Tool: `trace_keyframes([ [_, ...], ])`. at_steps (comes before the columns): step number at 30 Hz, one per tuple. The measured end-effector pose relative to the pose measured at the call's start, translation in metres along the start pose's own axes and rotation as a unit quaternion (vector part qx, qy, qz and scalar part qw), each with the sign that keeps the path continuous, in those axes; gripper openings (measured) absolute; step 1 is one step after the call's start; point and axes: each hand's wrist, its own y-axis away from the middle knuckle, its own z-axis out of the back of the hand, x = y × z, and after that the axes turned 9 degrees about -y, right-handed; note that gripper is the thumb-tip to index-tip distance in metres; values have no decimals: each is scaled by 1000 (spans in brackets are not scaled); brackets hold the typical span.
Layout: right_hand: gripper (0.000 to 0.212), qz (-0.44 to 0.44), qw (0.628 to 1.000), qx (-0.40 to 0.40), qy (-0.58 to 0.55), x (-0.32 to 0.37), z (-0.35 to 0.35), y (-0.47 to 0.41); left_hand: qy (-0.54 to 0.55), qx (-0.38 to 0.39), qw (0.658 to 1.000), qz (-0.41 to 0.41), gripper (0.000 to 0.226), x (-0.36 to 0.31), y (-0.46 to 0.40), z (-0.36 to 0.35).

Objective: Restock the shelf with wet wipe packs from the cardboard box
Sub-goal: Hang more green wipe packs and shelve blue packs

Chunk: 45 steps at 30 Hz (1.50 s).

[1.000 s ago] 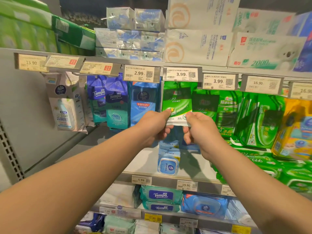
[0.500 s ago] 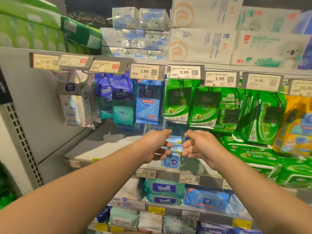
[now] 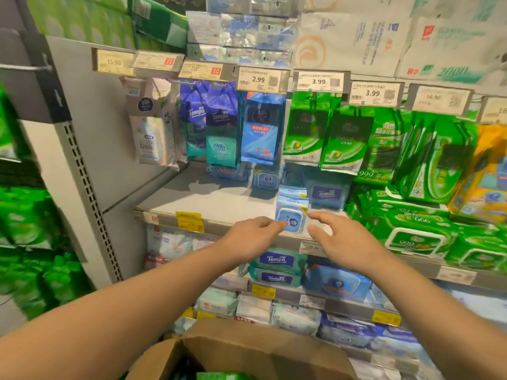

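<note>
Green wet wipe packs (image 3: 310,133) hang in a row from pegs under the 3.99 price tags. My left hand (image 3: 253,238) and my right hand (image 3: 338,238) hover empty in front of the grey shelf (image 3: 214,204), fingers relaxed, well below those packs. A cardboard box (image 3: 247,352) stands open at the bottom of the view, with green packs (image 3: 219,375) showing inside it.
Blue hanging packs (image 3: 262,133) and Tempo packs (image 3: 216,124) sit left of the green ones. A small blue tub pack (image 3: 290,215) stands on the shelf between my hands. Large green wipe packs (image 3: 411,231) fill the shelf's right side. Lower shelves hold more packs.
My hands let go of the green pack on its peg and dropped away from it. The view tilted down and the cardboard box came into sight.
</note>
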Motion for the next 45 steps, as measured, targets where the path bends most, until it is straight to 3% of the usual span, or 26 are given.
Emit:
trace_keyframes([
  [4, 56, -10, 999, 29, 29, -7, -20, 18, -71, 6, 997, -38, 54, 20, 20, -7],
  [9, 92, -26, 997, 58, 52, -6, -50, 42, -152, 12, 988, -17, 98, 55, 41, -18],
  [13, 109, -43, 994, 88, 49, -5, -79, 57, -183, -4, 983, -27, 102, 76, 59, -27],
  [17, 87, -84, 992, 94, 34, 6, -101, 80, -214, 19, 976, -17, 101, 99, 81, -43],
  [20, 95, -90, 992, 86, 14, 5, -117, 94, -198, 37, 979, 17, 104, 122, 96, -53],
  [31, 81, -140, 972, 183, -46, -35, -174, 142, -210, 91, 968, 98, 103, 203, 143, -100],
  [33, 85, -149, 968, 196, -45, -45, -184, 149, -203, 105, 968, 107, 104, 211, 147, -114],
  [37, 114, -199, 952, 221, -78, -67, -206, 164, -190, 136, 967, 103, 103, 217, 148, -140],
  [40, 101, -222, 943, 222, -109, -80, -220, 178, -180, 160, 965, 101, 100, 222, 144, -162],
  [45, 79, -254, 930, 209, -162, -103, -242, 204, -149, 191, 964, 107, 117, 231, 139, -205],
])
